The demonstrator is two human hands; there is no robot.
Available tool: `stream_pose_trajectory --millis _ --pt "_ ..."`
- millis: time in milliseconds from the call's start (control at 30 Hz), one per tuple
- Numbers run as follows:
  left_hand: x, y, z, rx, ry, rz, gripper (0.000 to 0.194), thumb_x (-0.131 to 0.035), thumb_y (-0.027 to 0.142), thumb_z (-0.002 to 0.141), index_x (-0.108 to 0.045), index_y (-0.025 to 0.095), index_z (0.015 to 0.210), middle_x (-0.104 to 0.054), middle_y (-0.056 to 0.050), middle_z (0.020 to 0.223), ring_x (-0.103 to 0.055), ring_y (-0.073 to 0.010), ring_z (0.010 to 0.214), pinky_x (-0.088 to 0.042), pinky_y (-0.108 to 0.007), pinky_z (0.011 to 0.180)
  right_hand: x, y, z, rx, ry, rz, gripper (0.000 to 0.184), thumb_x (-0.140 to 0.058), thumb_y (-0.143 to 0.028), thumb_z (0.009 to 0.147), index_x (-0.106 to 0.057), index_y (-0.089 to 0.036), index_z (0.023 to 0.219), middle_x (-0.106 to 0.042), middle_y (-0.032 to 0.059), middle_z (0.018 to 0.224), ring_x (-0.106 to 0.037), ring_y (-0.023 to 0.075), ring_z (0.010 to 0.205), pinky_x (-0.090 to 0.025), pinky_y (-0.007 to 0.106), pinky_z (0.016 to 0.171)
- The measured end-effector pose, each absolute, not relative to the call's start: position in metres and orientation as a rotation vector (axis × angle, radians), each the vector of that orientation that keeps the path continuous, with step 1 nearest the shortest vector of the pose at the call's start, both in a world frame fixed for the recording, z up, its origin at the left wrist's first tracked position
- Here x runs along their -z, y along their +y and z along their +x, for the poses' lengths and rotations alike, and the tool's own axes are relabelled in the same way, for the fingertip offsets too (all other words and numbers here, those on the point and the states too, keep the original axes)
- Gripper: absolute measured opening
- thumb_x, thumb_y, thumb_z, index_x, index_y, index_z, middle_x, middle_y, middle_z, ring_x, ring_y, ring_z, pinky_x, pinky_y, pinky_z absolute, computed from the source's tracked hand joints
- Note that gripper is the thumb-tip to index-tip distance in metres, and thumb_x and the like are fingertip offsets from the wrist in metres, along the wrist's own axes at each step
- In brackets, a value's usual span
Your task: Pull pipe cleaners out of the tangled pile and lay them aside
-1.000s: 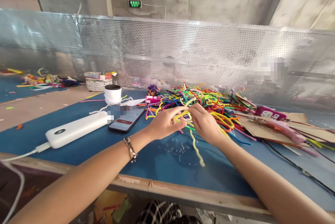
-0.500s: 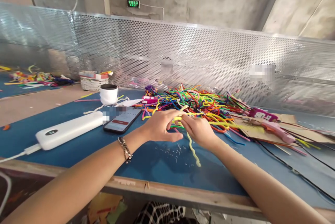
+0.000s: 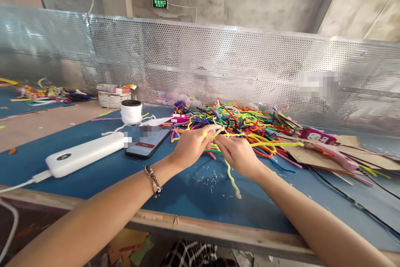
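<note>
My left hand and my right hand meet over the blue table, fingers closed on yellow pipe cleaners. One yellow pipe cleaner runs out to the right past my right hand. A paler, wavy pipe cleaner hangs down between the hands toward the tabletop. Short yellow ends stick up at my left fingertips. Exactly how the strands cross is hidden by the fingers. Just behind the hands lies a heap of many-coloured pipe cleaners.
A phone, a white power bank and a white cup-shaped container are on the left. On the right, a pink glue gun lies on cardboard, its black cord trailing. A perforated metal screen stands behind.
My left fingers have closed in, and the thumb no longer stretches toward the right. The yellow strand at the right was blurred by motion and now looks sharp and still.
</note>
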State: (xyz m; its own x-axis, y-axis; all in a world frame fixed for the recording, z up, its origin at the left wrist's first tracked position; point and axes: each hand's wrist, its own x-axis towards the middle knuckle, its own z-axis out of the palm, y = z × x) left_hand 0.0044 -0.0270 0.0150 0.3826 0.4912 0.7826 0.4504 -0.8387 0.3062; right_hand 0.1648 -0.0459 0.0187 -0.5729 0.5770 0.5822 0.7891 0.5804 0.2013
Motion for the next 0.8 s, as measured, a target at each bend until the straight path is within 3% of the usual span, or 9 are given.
stream_pose_trajectory --millis 133,367,667,800 --pt "-0.020 -0.020 -0.001 -1.607 0.803 2.255 0.037 -0.027 0.026 0.089 -0.052 0.013 0.113 -0.049 0.006 0.044 -0.044 -0.0046 0.032 -0.037 -0.015 0.038 -0.023 -0.041 0.174 0.598 -2.301 -1.245 0.038 -0.021 -0.028 0.088 -0.055 -0.015 0.081 -0.058 0.0049 0.056 -0.053 0.0134 0.047 -0.027 0.021 0.047" --pt "-0.030 -0.003 -0.014 -1.822 0.708 1.794 0.039 -0.028 0.026 0.089 -0.037 0.016 0.126 -0.052 0.005 0.048 -0.046 -0.0058 0.033 -0.038 -0.015 0.035 -0.033 -0.033 0.190 0.679 -2.121 -1.531 0.037 -0.023 -0.029 0.086 -0.057 -0.017 0.092 -0.060 0.0044 0.056 -0.054 0.0163 0.048 -0.025 0.022 0.045" --pt "-0.035 0.010 -0.022 -1.903 0.586 1.432 0.034 -0.040 0.028 0.087 -0.047 0.015 0.117 -0.050 0.006 0.041 -0.039 -0.0048 0.028 -0.031 -0.014 0.031 -0.046 -0.025 0.219 0.784 -1.999 -1.759 0.031 -0.027 -0.027 0.086 -0.056 -0.016 0.089 -0.064 0.0084 0.067 -0.056 0.0198 0.054 -0.023 0.024 0.046" --pt "-0.039 0.013 -0.024 -1.906 0.569 1.249 0.025 -0.039 0.019 0.087 -0.054 0.015 0.106 -0.049 0.005 0.037 -0.037 -0.0049 0.027 -0.027 -0.015 0.030 -0.049 -0.023 0.230 0.809 -1.992 -1.862 0.032 -0.027 -0.028 0.086 -0.056 -0.015 0.091 -0.064 0.0093 0.068 -0.055 0.0203 0.054 -0.022 0.025 0.047"
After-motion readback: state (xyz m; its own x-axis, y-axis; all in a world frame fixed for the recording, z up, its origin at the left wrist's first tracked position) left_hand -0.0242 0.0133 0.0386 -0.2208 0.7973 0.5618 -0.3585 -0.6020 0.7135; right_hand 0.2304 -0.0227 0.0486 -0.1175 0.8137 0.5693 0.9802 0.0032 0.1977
